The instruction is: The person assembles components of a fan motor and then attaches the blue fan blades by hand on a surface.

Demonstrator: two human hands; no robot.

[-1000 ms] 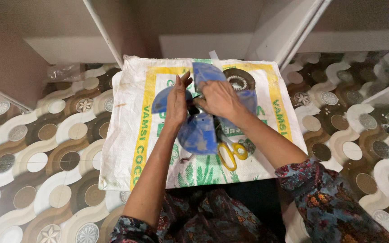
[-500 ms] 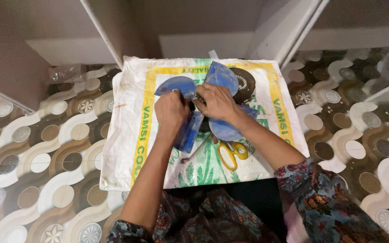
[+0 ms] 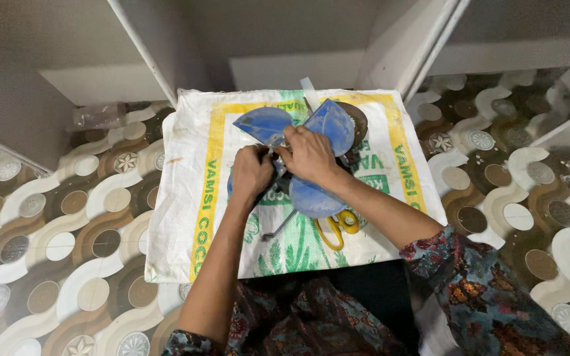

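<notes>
A blue plastic fan blade set (image 3: 328, 125) lies on a white woven sack (image 3: 186, 198) spread on the floor. My left hand (image 3: 252, 173) and my right hand (image 3: 308, 155) meet at the hub in the middle of the blades, both gripping it. Two blades stick out above the hands, another shows below my right wrist (image 3: 311, 198). A dark round part (image 3: 357, 118) lies partly hidden behind the upper right blade. A thin metal tool (image 3: 278, 225) pokes out under the blades.
Yellow-handled scissors (image 3: 338, 225) lie on the sack beside my right forearm. The floor (image 3: 67, 224) has a brown and white wavy pattern. White walls and a ledge (image 3: 298, 66) close the far side. A clear plastic bottle (image 3: 100, 115) lies at the sack's far left corner.
The blade set has turned in my hands: the blades that hung low near my lap now point up and away. Both hands have moved together onto the hub.
</notes>
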